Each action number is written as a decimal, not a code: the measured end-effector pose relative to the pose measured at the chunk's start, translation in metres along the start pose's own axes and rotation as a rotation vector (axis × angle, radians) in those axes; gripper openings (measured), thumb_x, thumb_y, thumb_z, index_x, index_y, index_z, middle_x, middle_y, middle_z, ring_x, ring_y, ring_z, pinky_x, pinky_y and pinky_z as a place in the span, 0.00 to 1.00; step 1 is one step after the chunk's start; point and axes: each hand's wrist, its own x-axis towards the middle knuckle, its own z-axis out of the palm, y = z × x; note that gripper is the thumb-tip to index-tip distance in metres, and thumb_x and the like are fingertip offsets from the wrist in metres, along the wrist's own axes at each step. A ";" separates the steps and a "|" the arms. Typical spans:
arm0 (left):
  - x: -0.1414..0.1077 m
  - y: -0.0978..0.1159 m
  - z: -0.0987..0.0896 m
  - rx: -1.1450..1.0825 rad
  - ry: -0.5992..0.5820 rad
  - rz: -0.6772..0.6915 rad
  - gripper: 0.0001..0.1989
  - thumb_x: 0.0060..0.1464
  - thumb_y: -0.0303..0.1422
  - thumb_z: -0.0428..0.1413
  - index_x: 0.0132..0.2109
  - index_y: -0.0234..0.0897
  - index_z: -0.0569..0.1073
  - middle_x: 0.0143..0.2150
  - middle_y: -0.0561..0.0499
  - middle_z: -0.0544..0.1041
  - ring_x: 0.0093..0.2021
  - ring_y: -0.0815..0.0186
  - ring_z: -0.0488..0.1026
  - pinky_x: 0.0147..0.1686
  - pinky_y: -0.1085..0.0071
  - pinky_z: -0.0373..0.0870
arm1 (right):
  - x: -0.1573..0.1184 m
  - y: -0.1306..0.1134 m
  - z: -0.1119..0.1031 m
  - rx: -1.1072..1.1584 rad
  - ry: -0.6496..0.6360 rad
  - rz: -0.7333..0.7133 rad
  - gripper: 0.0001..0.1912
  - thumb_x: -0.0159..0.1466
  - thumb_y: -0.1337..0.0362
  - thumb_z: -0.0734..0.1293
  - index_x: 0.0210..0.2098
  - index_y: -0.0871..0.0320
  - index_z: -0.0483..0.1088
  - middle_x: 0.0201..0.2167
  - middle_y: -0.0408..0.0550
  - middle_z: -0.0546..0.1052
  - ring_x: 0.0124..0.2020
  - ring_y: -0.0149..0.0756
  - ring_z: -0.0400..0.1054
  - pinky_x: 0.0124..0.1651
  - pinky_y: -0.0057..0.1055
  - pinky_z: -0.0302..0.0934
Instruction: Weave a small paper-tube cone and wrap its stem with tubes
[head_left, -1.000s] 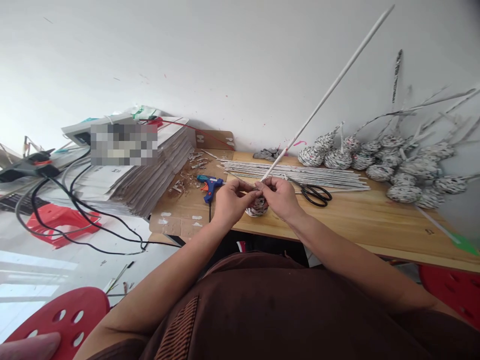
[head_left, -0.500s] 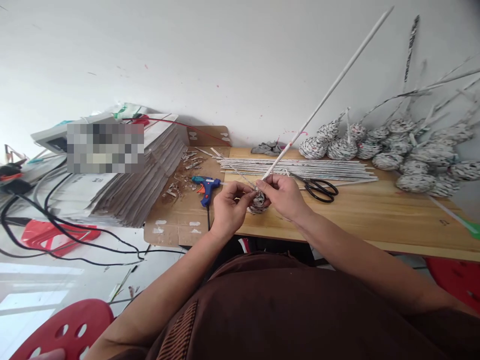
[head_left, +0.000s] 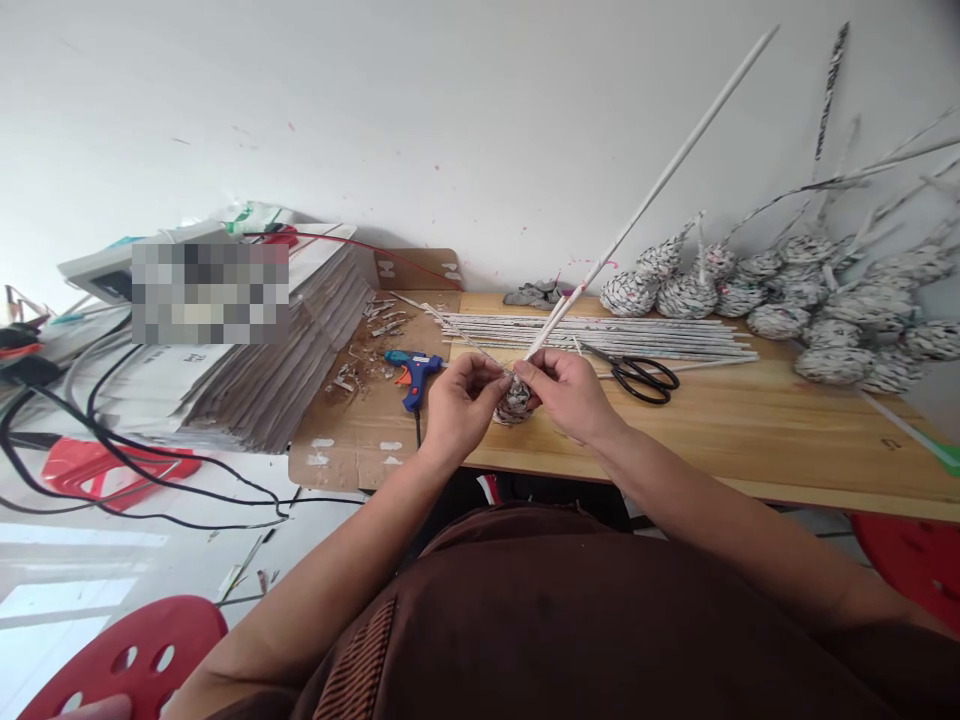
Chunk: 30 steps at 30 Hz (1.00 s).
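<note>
White rod (slender), slanting upward; rightward

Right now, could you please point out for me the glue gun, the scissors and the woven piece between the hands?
Glue gun (head_left: pixel 425 367), head view: on its blue body.
Scissors (head_left: pixel 621 367), head view: where the black handles meet.
Woven piece (head_left: pixel 513 408), head view: on its lower side.

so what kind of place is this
Probably a small craft workspace: a blue glue gun, black-handled scissors and a cluster of woven bulb-shaped pieces point to handmade work.
</note>
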 end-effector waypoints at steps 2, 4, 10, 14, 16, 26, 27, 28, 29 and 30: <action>-0.002 0.002 0.002 -0.004 0.015 0.006 0.10 0.48 0.34 0.64 0.36 0.36 0.72 0.33 0.52 0.76 0.33 0.69 0.74 0.36 0.74 0.70 | -0.001 0.001 -0.001 -0.031 0.002 -0.029 0.19 0.55 0.47 0.72 0.26 0.59 0.71 0.21 0.42 0.71 0.21 0.29 0.65 0.24 0.27 0.65; -0.003 0.003 0.005 -0.001 0.044 -0.005 0.11 0.47 0.36 0.65 0.34 0.35 0.74 0.32 0.51 0.77 0.31 0.70 0.74 0.34 0.74 0.71 | -0.002 0.001 -0.001 -0.081 0.005 -0.065 0.19 0.57 0.48 0.70 0.27 0.59 0.72 0.22 0.43 0.73 0.23 0.31 0.66 0.25 0.28 0.66; -0.004 0.004 0.011 -0.222 0.089 -0.129 0.15 0.44 0.39 0.67 0.34 0.35 0.73 0.29 0.54 0.75 0.27 0.71 0.72 0.30 0.75 0.74 | -0.002 0.005 0.001 -0.076 0.025 -0.102 0.19 0.59 0.47 0.69 0.28 0.58 0.72 0.25 0.45 0.75 0.25 0.33 0.69 0.27 0.30 0.68; -0.001 0.004 0.010 -0.238 0.082 -0.167 0.16 0.42 0.39 0.68 0.33 0.35 0.72 0.29 0.54 0.75 0.28 0.71 0.73 0.29 0.74 0.75 | -0.002 0.007 0.002 -0.018 0.012 -0.083 0.18 0.58 0.47 0.70 0.29 0.58 0.72 0.26 0.46 0.75 0.25 0.35 0.70 0.26 0.31 0.69; 0.002 0.005 0.010 -0.221 0.076 -0.186 0.17 0.41 0.39 0.68 0.32 0.35 0.71 0.28 0.54 0.75 0.26 0.71 0.73 0.29 0.74 0.76 | -0.003 0.007 0.002 -0.031 0.031 -0.108 0.18 0.59 0.48 0.70 0.30 0.57 0.73 0.27 0.46 0.76 0.26 0.36 0.70 0.27 0.32 0.69; 0.003 0.006 0.010 -0.070 0.047 -0.148 0.13 0.47 0.39 0.64 0.31 0.36 0.72 0.24 0.55 0.72 0.23 0.71 0.69 0.23 0.74 0.72 | -0.004 0.010 0.003 -0.029 0.042 -0.168 0.14 0.61 0.52 0.68 0.35 0.55 0.78 0.33 0.48 0.79 0.34 0.40 0.73 0.35 0.35 0.71; 0.002 0.005 0.010 -0.066 0.052 -0.131 0.12 0.48 0.39 0.64 0.31 0.36 0.71 0.25 0.55 0.72 0.23 0.71 0.68 0.22 0.75 0.71 | -0.003 0.010 0.003 0.001 0.031 -0.150 0.14 0.61 0.52 0.69 0.35 0.56 0.78 0.32 0.47 0.78 0.32 0.38 0.72 0.33 0.34 0.71; 0.001 0.004 0.009 -0.068 0.054 -0.113 0.12 0.48 0.39 0.63 0.32 0.36 0.71 0.26 0.54 0.71 0.23 0.71 0.67 0.20 0.76 0.69 | -0.003 0.010 0.003 0.041 0.018 -0.125 0.14 0.59 0.52 0.70 0.34 0.56 0.77 0.30 0.46 0.77 0.30 0.36 0.71 0.32 0.33 0.71; 0.000 0.003 0.009 -0.075 0.053 -0.095 0.12 0.49 0.38 0.63 0.33 0.36 0.71 0.27 0.54 0.71 0.24 0.72 0.67 0.19 0.77 0.68 | -0.002 0.009 0.003 0.087 0.006 -0.094 0.14 0.58 0.52 0.71 0.33 0.57 0.76 0.28 0.45 0.76 0.28 0.34 0.70 0.30 0.32 0.70; 0.000 0.003 0.008 -0.082 0.044 -0.076 0.11 0.49 0.38 0.63 0.34 0.36 0.71 0.28 0.54 0.71 0.25 0.72 0.66 0.19 0.78 0.66 | -0.001 0.008 0.002 0.135 -0.004 -0.062 0.15 0.56 0.51 0.72 0.32 0.57 0.76 0.26 0.43 0.75 0.27 0.33 0.69 0.28 0.30 0.69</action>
